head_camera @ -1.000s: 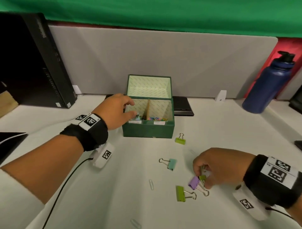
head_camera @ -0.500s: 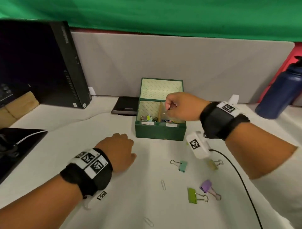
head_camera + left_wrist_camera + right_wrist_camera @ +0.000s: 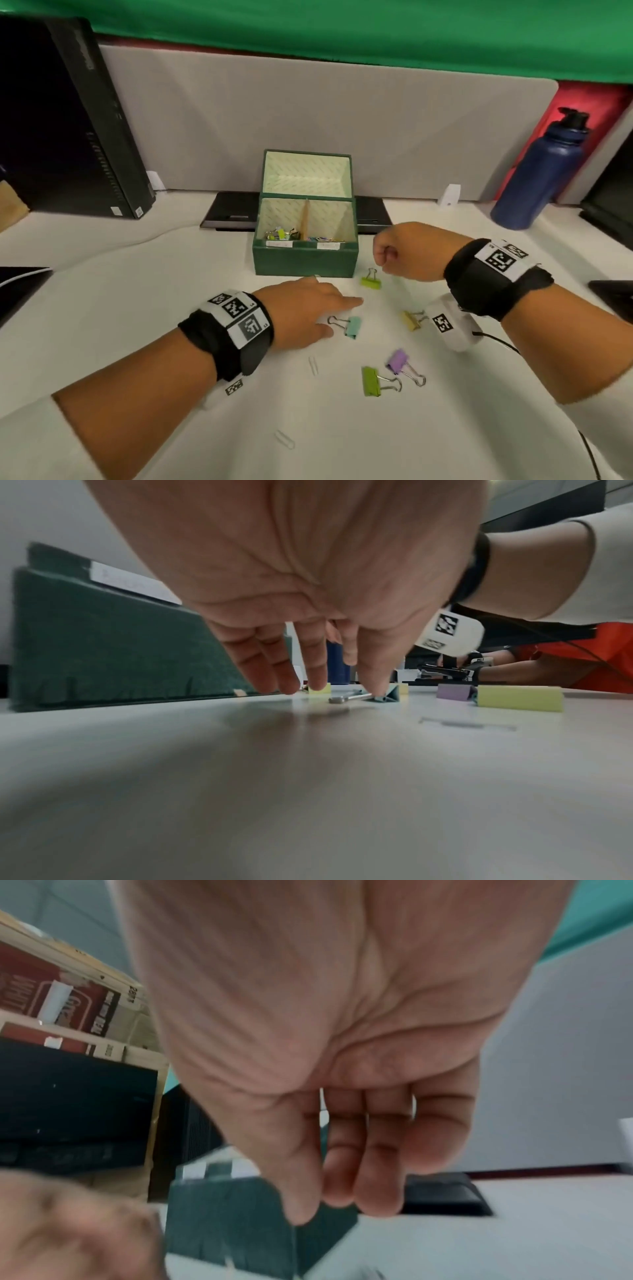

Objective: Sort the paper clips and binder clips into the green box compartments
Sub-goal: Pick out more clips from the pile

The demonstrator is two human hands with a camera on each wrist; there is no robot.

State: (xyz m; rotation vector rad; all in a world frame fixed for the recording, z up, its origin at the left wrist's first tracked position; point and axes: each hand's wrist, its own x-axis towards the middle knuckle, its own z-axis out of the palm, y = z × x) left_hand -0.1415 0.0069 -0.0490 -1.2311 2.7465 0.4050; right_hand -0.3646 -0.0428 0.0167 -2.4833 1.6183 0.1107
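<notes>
Left hand (image 3: 301, 313) low over the desk (image 3: 137, 308), fingers (image 3: 284, 674) stretched out and relaxed, thumb tip down at the teal binder clip (image 3: 352, 326), touching its body in the left wrist view (image 3: 385, 695); nothing gripped; right hand (image 3: 407, 251) raised just right of the green box (image 3: 305, 262), fingers curled loosely toward the palm, nothing seen in it from the right wrist view (image 3: 342, 1096), that view blurred; green box sits mid-desk with lid (image 3: 306, 173) standing open at the back, a divider (image 3: 305, 219) splitting it into two compartments; left compartment holds binder clips (image 3: 281, 234), right compartment holds coloured paper clips (image 3: 322, 238); white labels on the front rim, text unreadable; loose on the desk: lime binder clip (image 3: 371, 279) just in front of the box's right corner, yellow binder clip (image 3: 412, 319) near the right wrist camera, purple binder clip (image 3: 399, 361) and large green binder clip (image 3: 371, 381) side by side nearer the person; white paper clip (image 3: 313, 365) beside the left wrist, another paper clip (image 3: 285, 439) well nearer; blue water bottle (image 3: 537, 174) back right, black computer tower (image 3: 68, 120) back left, grey partition (image 3: 308, 120) behind.
</notes>
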